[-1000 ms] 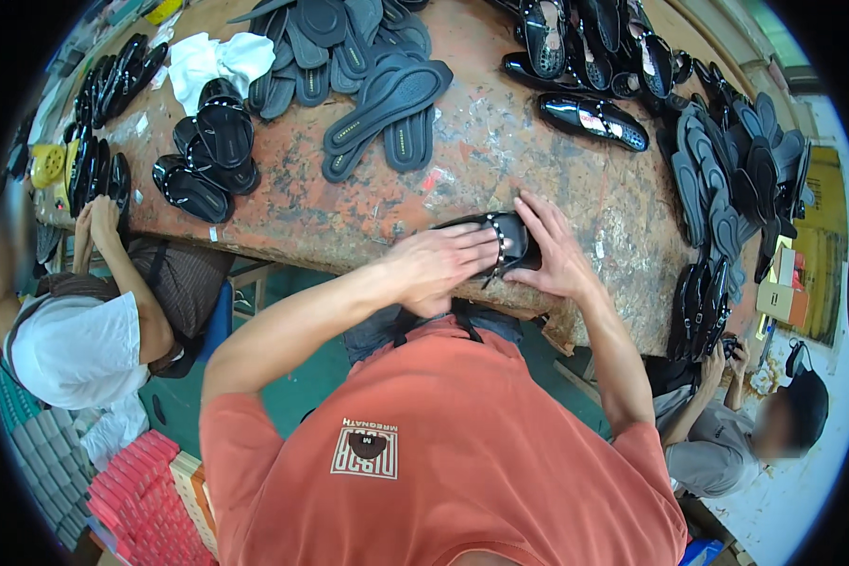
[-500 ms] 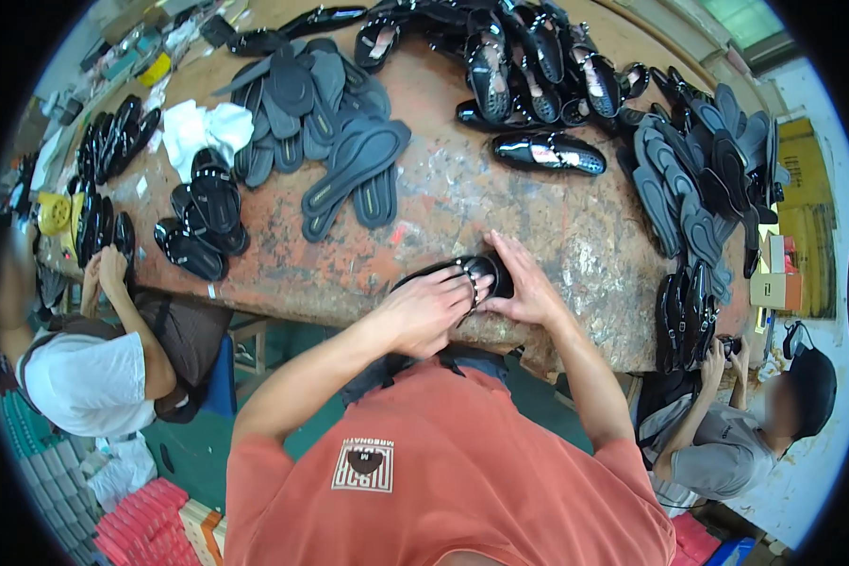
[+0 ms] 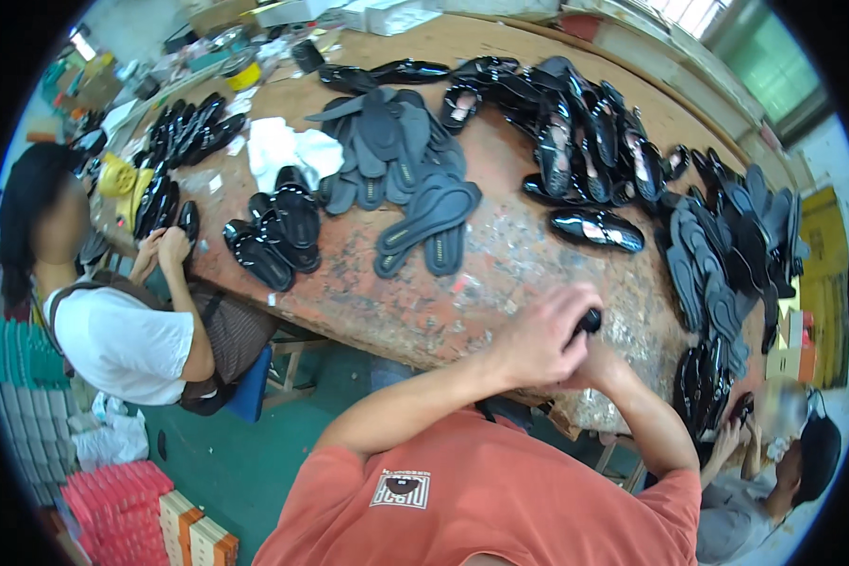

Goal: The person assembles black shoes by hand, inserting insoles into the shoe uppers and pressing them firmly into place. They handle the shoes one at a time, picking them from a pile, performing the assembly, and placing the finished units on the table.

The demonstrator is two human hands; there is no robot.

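Note:
A black shoe (image 3: 589,322) is held up just over the table's near edge, and only one glossy dark end of it shows. My left hand (image 3: 544,338) wraps over it with curled fingers, slightly blurred. Close against it from the right, my right hand (image 3: 594,364) also grips the shoe, its fingers mostly hidden behind the left hand. Beyond my hands lies a single glossy black shoe (image 3: 596,229) on its own. Grey insoles (image 3: 429,219) are heaped farther left.
The worn worktable (image 3: 500,283) carries a pile of black shoes (image 3: 585,132) at the back and more insoles (image 3: 693,255) at right. Black shoes (image 3: 278,231) sit near a white cloth (image 3: 288,156). Co-workers sit at left (image 3: 127,330) and right (image 3: 755,500).
My hands have come together and lifted the shoe off the tabletop. My right hand, spread along the shoe before, has closed in. The view has swung left.

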